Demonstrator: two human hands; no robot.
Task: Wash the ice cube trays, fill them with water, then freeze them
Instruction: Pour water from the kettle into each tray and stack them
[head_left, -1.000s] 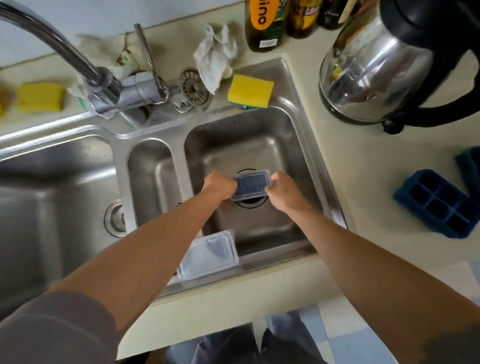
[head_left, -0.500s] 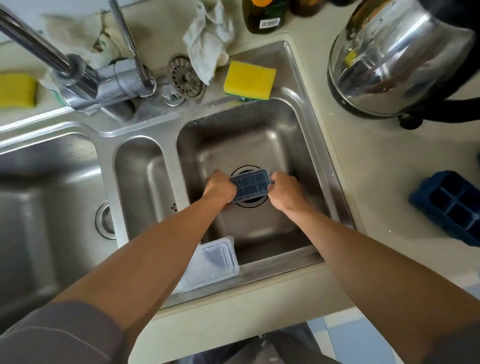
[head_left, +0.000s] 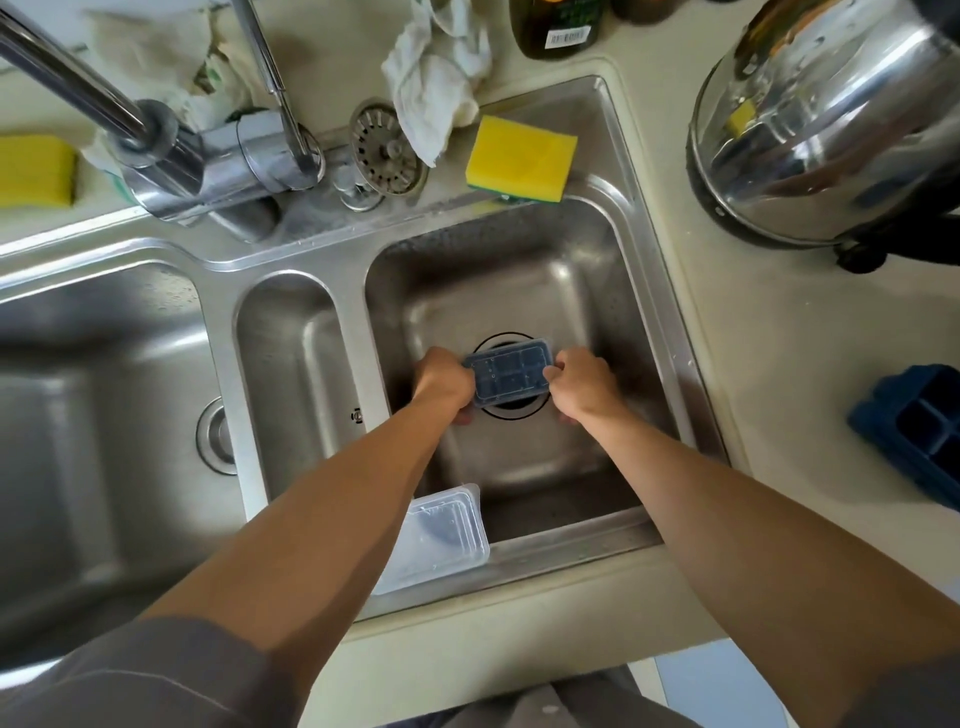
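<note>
Left hand (head_left: 442, 385) and right hand (head_left: 586, 383) grip the tray (head_left: 508, 370).

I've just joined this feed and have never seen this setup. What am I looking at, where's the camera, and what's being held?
There is no machine here, only a person's two bare arms. The single picture comes from a camera worn on their head, looking down into a steel sink. The left hand and right hand grip the two ends of a dark ice cube tray above the drain. A clear plastic lid or box sits at the sink's near edge. A yellow sponge lies on the back rim. A blue tray and a steel kettle stand on the counter to the right.
</note>
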